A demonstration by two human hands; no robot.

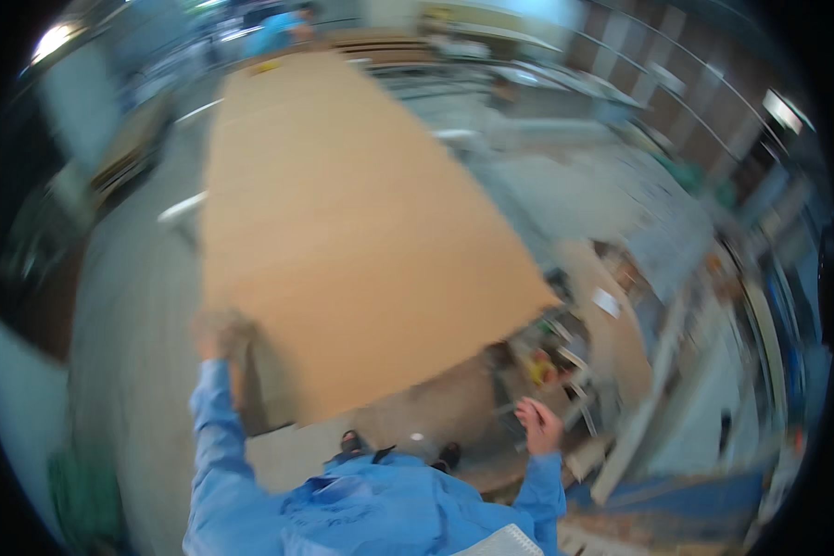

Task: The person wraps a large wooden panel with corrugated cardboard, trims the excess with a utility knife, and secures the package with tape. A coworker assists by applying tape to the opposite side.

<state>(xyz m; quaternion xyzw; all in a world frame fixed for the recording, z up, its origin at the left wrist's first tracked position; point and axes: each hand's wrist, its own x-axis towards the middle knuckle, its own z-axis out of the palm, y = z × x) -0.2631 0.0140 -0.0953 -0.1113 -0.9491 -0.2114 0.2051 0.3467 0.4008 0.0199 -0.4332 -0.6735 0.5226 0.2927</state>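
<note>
A long tan sheet [361, 222] stretches away from me, wide at the near end, its surface flat and plain. By its near left edge is my left hand [215, 334], smeared by motion, so its fingers and any hold on the sheet's edge do not show. Right beside that hand a dark grey-brown piece [271, 380] shows at the sheet's near left corner; I cannot tell what it is. My right hand [539, 426] hovers apart from the sheet, below its near right corner. Its fingers are curled together, and whatever may be in them is hidden.
At the sheet's far end a person in blue [283, 32] stands bent over it. White bars [183, 206] stick out past its left side. To the right lie a cluttered pile of tools and scraps [547, 366] and a leaning brown board [612, 324]. Stacked boards [134, 139] stand at left.
</note>
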